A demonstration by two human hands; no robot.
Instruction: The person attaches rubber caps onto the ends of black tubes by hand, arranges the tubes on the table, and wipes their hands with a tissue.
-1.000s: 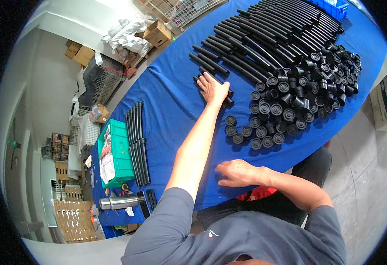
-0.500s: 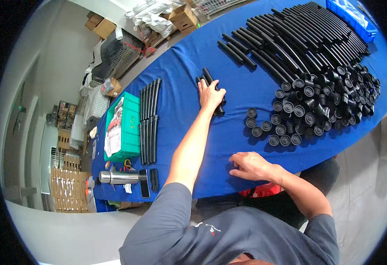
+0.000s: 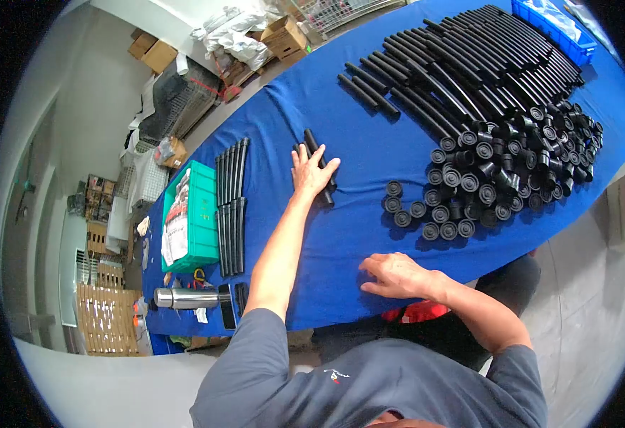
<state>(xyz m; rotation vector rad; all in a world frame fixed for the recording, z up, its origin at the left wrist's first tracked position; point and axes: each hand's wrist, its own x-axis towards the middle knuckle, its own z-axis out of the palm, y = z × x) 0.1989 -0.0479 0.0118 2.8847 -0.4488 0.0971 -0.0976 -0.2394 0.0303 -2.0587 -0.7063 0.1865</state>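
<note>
My left hand (image 3: 312, 172) lies with spread fingers over two black tubes (image 3: 310, 138) on the blue cloth; the palm hides their middles. My right hand (image 3: 396, 275) rests near the cloth's front edge, fingers loosely apart, holding nothing. Beyond and to the right of both hands lie rows of black tubes (image 3: 426, 68), and in front of those rows is a heap of round black caps (image 3: 501, 164). A few caps (image 3: 402, 218) sit apart at the heap's left side. Two stacked rows of capped black tubes (image 3: 231, 235) lie to the left.
A green crate (image 3: 204, 214) holding a cloth-like item stands at the left. Near it are a steel flask (image 3: 187, 298), a phone (image 3: 226, 307) and scissors (image 3: 199, 274). A blue basket (image 3: 555, 32) sits at the far right. Boxes (image 3: 284, 37) lie beyond the table (image 3: 269, 107).
My left hand has moved left across the cloth, and the two tubes under it have moved along, away from the big rows. My right hand has stayed near the front edge.
</note>
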